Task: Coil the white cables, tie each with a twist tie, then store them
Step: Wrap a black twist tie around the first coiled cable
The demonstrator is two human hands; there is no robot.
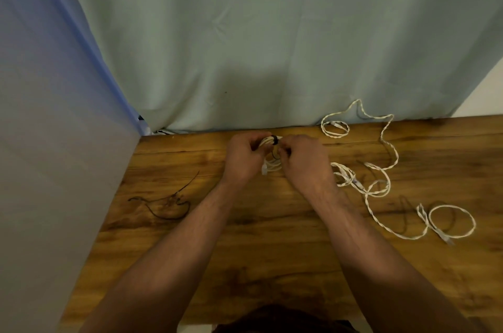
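You have two hands, left (242, 158) and right (304, 161), on one coiled white bundle (270, 165) ringed by one dark twist tie (275, 139). Spare dark ties (171, 199) look like two. The loose white cable (347, 176) at your right cannot be counted.

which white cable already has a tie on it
The coiled cable in the left hand: a dark twist tie, pinched by the right hand, wraps it. The loose cables to its right have none.

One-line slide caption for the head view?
Left hand grips a coiled white cable while right hand pinches the dark twist tie round it, above a wooden table.
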